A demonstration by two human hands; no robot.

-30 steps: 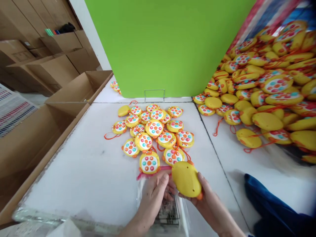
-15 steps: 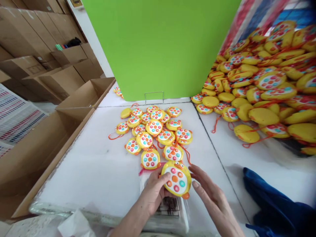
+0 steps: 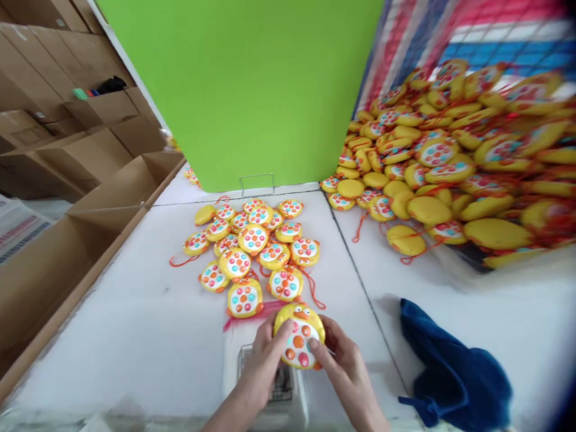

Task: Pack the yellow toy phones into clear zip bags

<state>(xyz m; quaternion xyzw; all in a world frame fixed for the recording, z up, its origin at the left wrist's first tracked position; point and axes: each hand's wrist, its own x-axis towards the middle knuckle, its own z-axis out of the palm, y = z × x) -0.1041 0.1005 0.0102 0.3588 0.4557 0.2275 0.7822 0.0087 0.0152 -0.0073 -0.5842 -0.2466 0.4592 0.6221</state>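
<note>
Between both hands is a yellow duck-shaped toy [image 3: 299,339] with a white belly covered in coloured round bumps, face side up. My left hand [image 3: 265,354] grips its left edge, thumb over the front. My right hand [image 3: 342,357] closes on the right edge, its thumb on the belly. Just beyond lies a group of similar duck toys [image 3: 253,239], most with bellies up and some with orange cords. Under my hands rests a clear plastic bag [image 3: 231,366] with a dark printed label, partly hidden by my left hand and wrist.
A large heap of duck toys [image 3: 432,153] fills the right back. A green board [image 3: 252,90] stands upright behind the group. Dark blue cloth [image 3: 454,366] lies at the right front. An open cardboard box [image 3: 90,252] runs along the left table edge, with more boxes [image 3: 45,60] behind.
My right hand, apart from the toy before, has come onto its right edge. The view has turned, so the scene sits further left.
</note>
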